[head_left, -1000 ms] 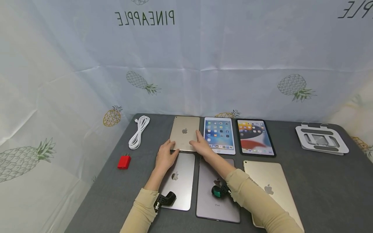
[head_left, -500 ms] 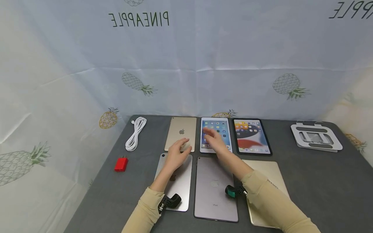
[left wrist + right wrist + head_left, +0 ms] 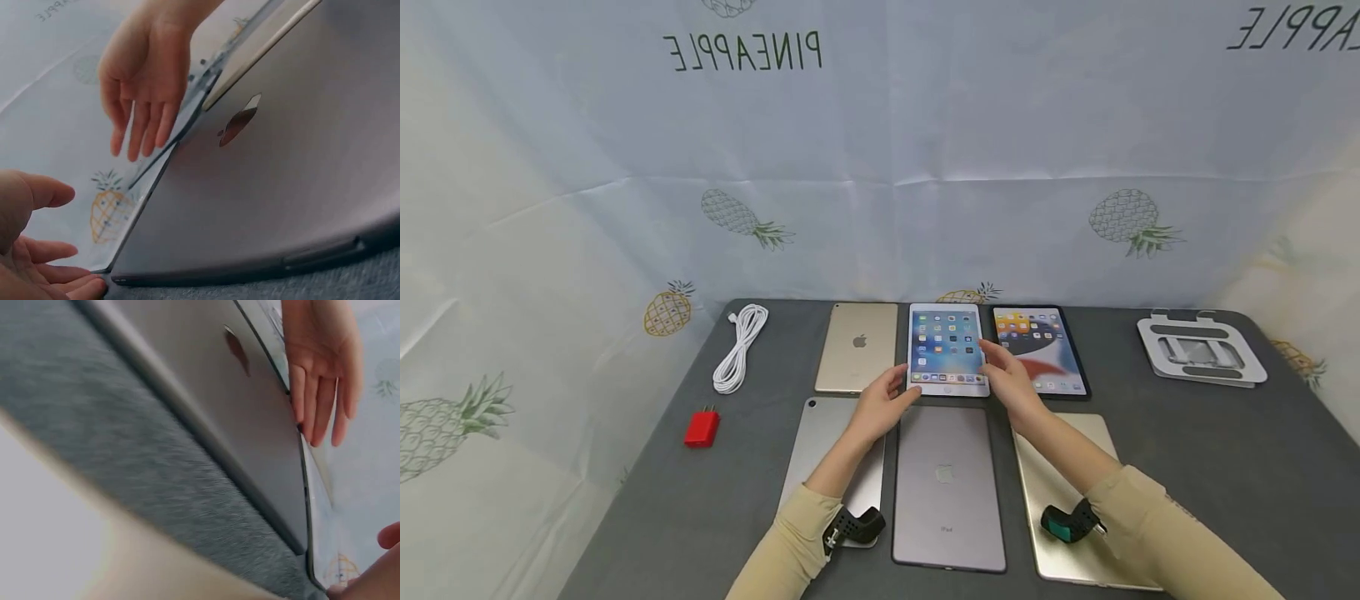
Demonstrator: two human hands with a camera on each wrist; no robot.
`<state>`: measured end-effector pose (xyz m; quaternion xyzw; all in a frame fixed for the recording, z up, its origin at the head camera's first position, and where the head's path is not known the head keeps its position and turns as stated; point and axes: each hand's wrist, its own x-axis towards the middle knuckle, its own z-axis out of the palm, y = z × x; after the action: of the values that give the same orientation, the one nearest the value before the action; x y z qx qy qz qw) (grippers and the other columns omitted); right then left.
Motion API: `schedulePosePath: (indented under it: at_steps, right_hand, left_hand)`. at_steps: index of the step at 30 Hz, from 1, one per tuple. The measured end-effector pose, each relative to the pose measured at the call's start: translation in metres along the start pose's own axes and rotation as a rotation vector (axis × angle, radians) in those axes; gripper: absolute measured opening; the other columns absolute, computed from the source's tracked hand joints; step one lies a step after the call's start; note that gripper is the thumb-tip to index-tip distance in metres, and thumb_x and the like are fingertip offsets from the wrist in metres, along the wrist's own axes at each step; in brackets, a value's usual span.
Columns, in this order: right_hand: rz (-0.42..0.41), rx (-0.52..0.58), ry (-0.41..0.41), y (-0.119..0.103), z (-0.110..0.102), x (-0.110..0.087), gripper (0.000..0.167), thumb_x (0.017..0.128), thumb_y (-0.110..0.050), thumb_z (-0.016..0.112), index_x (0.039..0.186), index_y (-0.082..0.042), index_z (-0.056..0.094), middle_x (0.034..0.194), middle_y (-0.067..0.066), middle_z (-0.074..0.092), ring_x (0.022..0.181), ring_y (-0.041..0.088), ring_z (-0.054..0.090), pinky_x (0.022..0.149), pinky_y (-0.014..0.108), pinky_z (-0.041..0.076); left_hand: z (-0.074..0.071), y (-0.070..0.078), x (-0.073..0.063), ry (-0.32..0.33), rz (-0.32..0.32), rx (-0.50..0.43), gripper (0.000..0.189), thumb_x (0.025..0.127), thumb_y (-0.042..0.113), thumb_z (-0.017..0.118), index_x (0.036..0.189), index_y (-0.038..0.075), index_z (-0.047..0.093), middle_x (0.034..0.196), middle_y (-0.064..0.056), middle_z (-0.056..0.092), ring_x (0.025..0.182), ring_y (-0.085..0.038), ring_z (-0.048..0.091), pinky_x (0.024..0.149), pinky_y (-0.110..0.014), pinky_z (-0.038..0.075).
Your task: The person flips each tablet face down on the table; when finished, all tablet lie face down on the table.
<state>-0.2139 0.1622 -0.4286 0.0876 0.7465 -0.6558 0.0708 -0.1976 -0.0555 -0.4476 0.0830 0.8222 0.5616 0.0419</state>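
Note:
In the head view a white-framed tablet (image 3: 946, 346) lies screen up in the middle of the back row. My left hand (image 3: 882, 408) is at its lower left corner, and my right hand (image 3: 1011, 383) reaches its right edge with the fingers. Thumb and fingers of the left hand (image 3: 37, 244) stand apart in the left wrist view. A grey tablet (image 3: 949, 492) lies face down below, between my forearms. Under my left arm is a silver tablet (image 3: 801, 442), under my right a gold one (image 3: 1063, 533). Whether either hand grips the white-framed tablet's edges is hard to see.
Another gold tablet (image 3: 856, 346) lies at the back left, and a black-framed tablet (image 3: 1037, 333) at the back right. A coiled white cable (image 3: 737, 350) and a red charger (image 3: 702, 428) are on the left. A folded metal stand (image 3: 1202, 348) lies far right on the grey table (image 3: 1195, 458).
Both hands have let go of the back-left gold tablet and moved right to the sides of the white-framed tablet. The head view has shifted slightly.

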Motion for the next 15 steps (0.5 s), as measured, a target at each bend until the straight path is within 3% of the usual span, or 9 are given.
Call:
schedulePosePath:
  at_steps: [8,15]
  right_hand:
    - [0.074,0.037,-0.057,0.012,0.001,-0.016,0.068,0.096,-0.003,0.044,0.155,0.002,0.01,0.161,0.02,0.009,0.148,0.033,0.007,0.118,0.049,0.008]
    - [0.055,0.065,-0.082,0.015,0.001,-0.015,0.069,0.095,-0.001,0.044,0.153,0.006,0.007,0.16,0.023,0.005,0.148,0.034,0.006,0.118,0.048,0.008]
  left_hand:
    - [0.007,0.002,0.0,-0.085,-0.059,-0.122,0.068,0.092,0.02,0.065,0.146,-0.008,0.035,0.148,-0.03,0.035,0.138,-0.039,0.033,0.112,-0.048,0.029]
    - [0.01,0.003,0.001,-0.103,-0.079,-0.19,0.072,0.089,0.017,0.069,0.148,-0.006,0.033,0.148,-0.027,0.038,0.131,-0.038,0.044,0.104,-0.047,0.041]
